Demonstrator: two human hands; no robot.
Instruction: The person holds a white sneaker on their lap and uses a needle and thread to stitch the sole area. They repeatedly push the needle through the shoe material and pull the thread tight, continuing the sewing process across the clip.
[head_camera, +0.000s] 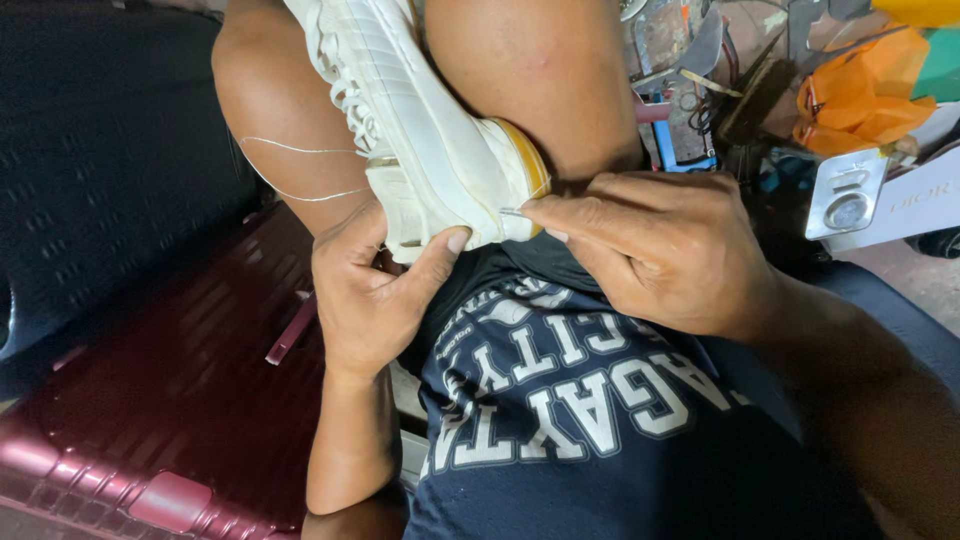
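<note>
We had the shoe (420, 130) wedged between our knees, lying on a slant from twelve o'clock down to the centre of the view, heel end nearest us. Our left hand (370, 290) came up from six o'clock and clamped the heel, thumb pressed flat against the white sole and the fingers curled shut behind it, out of sight. Our right hand (650, 250) reached in from three o'clock with thumb and forefinger pinched tight on a needle (512, 212), whose short metal end showed just at the sole's edge beside the yellow band. A thin thread (300, 170) ran loose across the left thigh at ten o'clock.

The risks, as we judged them, lay close together. The needle sat very near the left thumb tip, so a sudden give in the sole could have driven the point into that thumb. The pinch was small and the needle short, so hard pushing might have let it slip or bend. The loose thread could have snagged on the knee or knotted when pulled through. The shoe rested only on knee pressure and one hand, and any shift of the legs would have skewed the stitch. The clutter (800, 90) at two o'clock stood well apart from our hands.
</note>
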